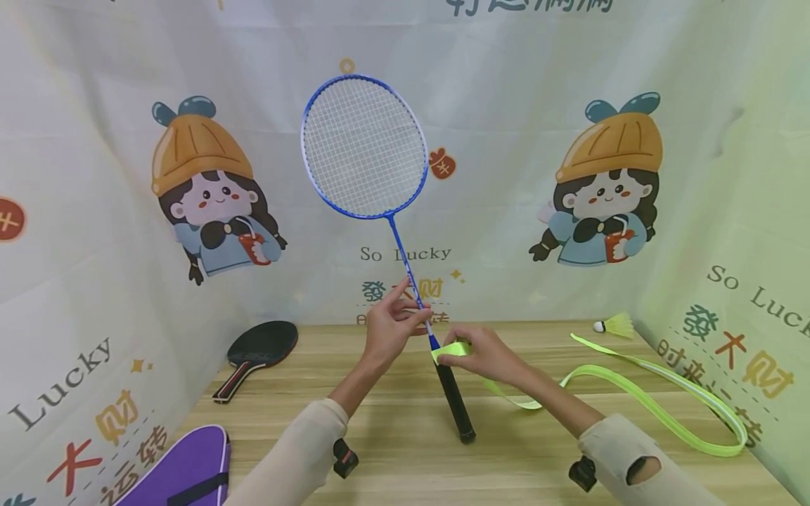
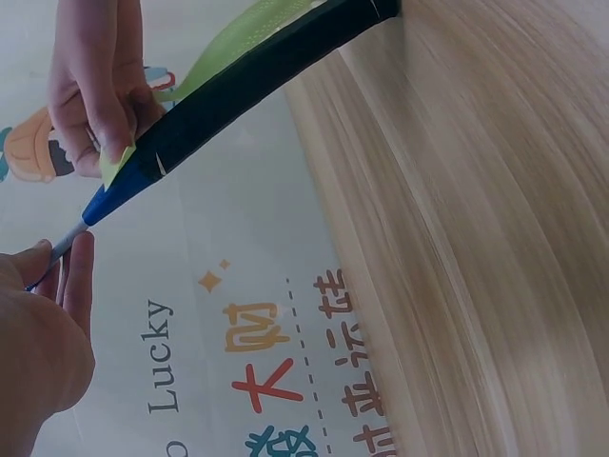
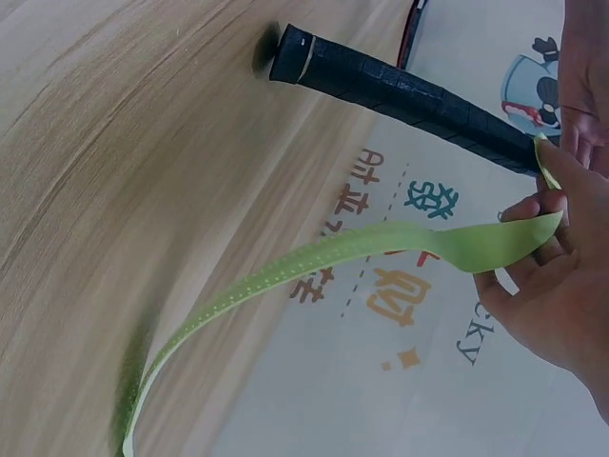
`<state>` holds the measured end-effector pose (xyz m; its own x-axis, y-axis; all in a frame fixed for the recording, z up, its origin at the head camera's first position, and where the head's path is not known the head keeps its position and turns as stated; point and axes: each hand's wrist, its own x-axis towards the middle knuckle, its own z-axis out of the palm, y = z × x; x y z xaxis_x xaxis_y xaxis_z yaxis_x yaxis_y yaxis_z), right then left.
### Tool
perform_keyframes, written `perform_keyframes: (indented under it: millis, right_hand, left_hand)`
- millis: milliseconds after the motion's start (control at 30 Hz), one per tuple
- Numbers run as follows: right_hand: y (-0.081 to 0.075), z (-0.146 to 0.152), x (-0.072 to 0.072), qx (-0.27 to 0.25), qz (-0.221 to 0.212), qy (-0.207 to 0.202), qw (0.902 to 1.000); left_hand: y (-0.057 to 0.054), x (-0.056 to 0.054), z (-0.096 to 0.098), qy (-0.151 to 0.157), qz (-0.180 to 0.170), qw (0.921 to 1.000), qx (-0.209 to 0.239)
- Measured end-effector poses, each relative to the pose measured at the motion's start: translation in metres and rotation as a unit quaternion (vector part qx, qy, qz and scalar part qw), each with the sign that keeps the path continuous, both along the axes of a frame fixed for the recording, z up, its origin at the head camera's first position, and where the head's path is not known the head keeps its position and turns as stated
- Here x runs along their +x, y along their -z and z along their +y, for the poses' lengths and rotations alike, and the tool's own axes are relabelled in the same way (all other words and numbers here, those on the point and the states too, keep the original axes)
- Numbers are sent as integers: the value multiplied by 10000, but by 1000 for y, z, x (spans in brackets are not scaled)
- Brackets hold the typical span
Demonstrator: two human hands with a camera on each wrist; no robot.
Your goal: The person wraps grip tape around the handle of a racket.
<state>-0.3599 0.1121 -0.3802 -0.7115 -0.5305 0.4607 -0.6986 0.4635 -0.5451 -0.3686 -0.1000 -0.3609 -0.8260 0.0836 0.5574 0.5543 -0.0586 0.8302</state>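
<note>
Head view: my left hand [image 1: 387,329] pinches the racket [image 1: 365,146], tilted over the table [image 1: 538,464]; my right hand [image 1: 486,353] pinches the yellow-green strip [image 3: 381,239] against its handle [image 1: 453,400]; too light a hold could roll the racket and twist the strip.

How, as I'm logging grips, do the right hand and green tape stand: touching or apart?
Touching: the head view shows the right hand pinching the green tape at the racket's handle.

head view evenly bright, wrist views dimmer, soft shadows on table [image 3: 114,171]
</note>
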Motion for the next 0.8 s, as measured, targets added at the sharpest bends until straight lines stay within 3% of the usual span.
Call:
perform_keyframes:
  millis: [200,433,667,800]
  right_hand:
    - [5,-1,1,253,-142,-21,9996]
    - [7,-4,1,760,-85,-89,9970]
    - [12,-7,1,663,387,-27,9970]
    - [15,-10,2,539,361,-43,9979]
  left_hand:
    - [1,2,-1,-113,-109,9999,-27]
    - [3,2,0,-24,-75,10000,5]
    - [3,3,1,-192,-94,9998,2]
    - [8,9,-2,-346,-58,9991,-256]
